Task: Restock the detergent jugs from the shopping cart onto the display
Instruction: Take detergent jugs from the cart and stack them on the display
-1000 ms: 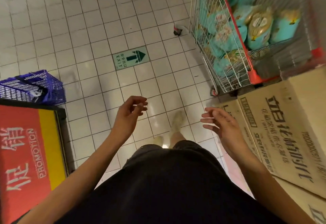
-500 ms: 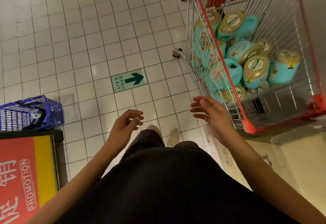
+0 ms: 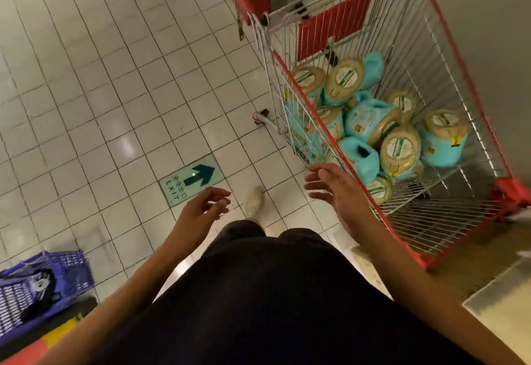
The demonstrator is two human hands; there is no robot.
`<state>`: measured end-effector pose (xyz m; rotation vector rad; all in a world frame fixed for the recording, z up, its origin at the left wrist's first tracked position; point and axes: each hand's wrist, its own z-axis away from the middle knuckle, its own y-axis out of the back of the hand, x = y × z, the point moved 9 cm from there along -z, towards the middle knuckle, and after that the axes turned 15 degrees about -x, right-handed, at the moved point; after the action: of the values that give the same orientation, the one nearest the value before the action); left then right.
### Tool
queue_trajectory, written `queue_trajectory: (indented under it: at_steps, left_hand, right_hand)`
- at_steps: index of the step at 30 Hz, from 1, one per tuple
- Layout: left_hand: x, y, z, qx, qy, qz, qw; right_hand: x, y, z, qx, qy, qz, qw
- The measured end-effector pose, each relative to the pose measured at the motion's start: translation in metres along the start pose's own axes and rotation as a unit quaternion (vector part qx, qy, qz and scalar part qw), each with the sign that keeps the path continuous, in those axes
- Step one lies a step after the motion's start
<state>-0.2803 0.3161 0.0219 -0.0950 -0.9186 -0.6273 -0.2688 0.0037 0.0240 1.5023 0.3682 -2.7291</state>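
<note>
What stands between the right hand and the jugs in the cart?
Only the cart's wire side wall and red rim. The right hand hovers just outside and the jugs lie inside. Over the rim looks clear.

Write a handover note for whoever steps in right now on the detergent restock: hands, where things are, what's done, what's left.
Left hand: open, empty.
Right hand: open, empty, fingers spread beside the near rim of the shopping cart.
Detergent jugs: a pile of teal ones lying in the cart; none in hand.
Done: cannot tell; the display is not clearly in view.
Left: lift jugs out and carry them to the display.
</note>
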Motion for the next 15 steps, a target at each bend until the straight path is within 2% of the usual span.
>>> queue_trajectory:
  at_steps: [7, 15]
  left_hand:
    - [0.110, 0.034, -0.122, -0.082, -0.047, -0.070, 0.993]
    - [0.190, 0.000, -0.240, -0.159, -0.071, -0.123, 0.977]
  right_hand:
    - [-0.022, 0.049, -0.021, 0.113, -0.006, -0.060, 0.992]
    - [-0.037, 0.132, -0.052, 0.204, -0.011, -0.123, 0.971]
